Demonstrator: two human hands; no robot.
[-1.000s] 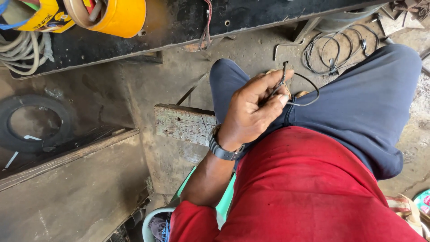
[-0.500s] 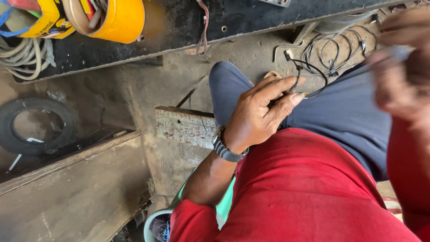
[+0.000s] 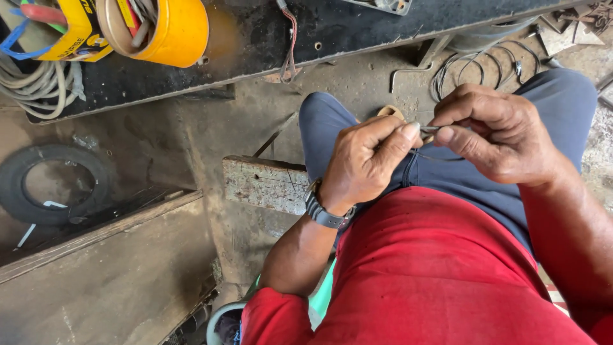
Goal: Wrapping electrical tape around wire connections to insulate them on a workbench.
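My left hand (image 3: 365,163), with a dark watch on its wrist, pinches a thin dark wire (image 3: 426,131) between thumb and forefinger above my blue-trousered knee. My right hand (image 3: 495,131) meets it from the right and grips the same wire; their fingertips almost touch. A short loop of the wire hangs just below the fingers. My red shirt fills the lower right of the head view.
A dark workbench edge (image 3: 357,32) runs along the top with a yellow can (image 3: 167,27) of tools and a coil of grey cable (image 3: 35,86). On the dirt floor lie a rubber ring (image 3: 48,185), a wooden block (image 3: 265,184), a grey board (image 3: 108,275) and coiled wires (image 3: 485,67).
My right hand has come in from the right edge and closed on the wire next to my left hand. The left hand stays above the knee.
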